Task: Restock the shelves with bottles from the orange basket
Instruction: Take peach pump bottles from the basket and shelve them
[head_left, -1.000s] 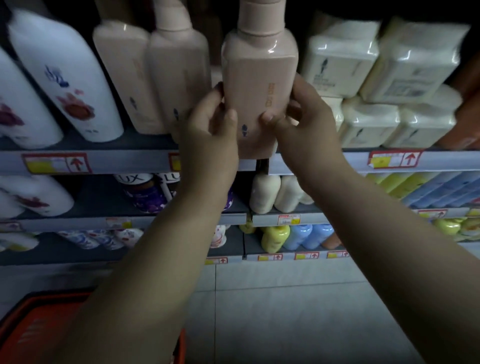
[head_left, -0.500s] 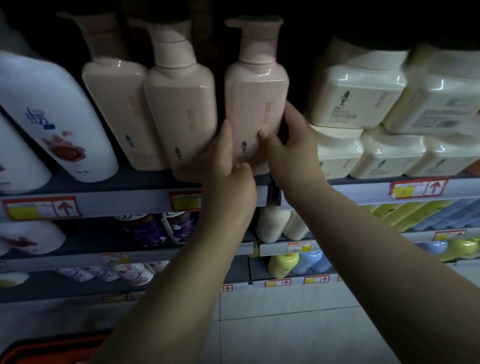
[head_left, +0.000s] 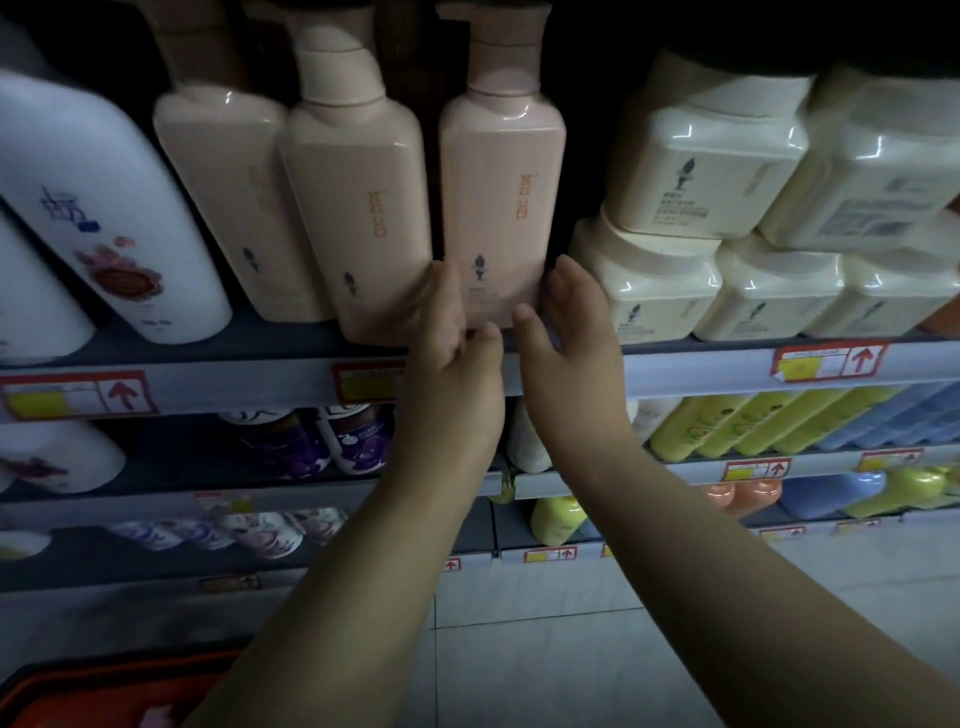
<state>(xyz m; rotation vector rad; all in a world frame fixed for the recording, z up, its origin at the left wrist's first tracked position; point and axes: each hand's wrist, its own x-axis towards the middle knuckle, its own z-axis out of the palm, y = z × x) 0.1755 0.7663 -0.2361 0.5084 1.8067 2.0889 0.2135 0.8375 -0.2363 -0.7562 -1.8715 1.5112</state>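
Observation:
A pink pump bottle stands upright on the top shelf, right of two matching pink bottles. My left hand reaches up to its lower left corner, fingers fairly straight and touching the bottle's base. My right hand is at the lower right corner, fingers straight and thumb spread, at most lightly touching it. Neither hand wraps the bottle. The orange basket shows at the bottom left edge, its contents hidden in the dark.
Stacked cream square jars fill the shelf right of the pink bottle, with a dark gap between. White flowered bottles lean at the far left. Lower shelves hold purple, yellow and blue bottles. A pale tiled floor lies below.
The pink bottle went from held in the air to standing on the shelf. Both hands slid down to its base and loosened from a grip to straight fingers.

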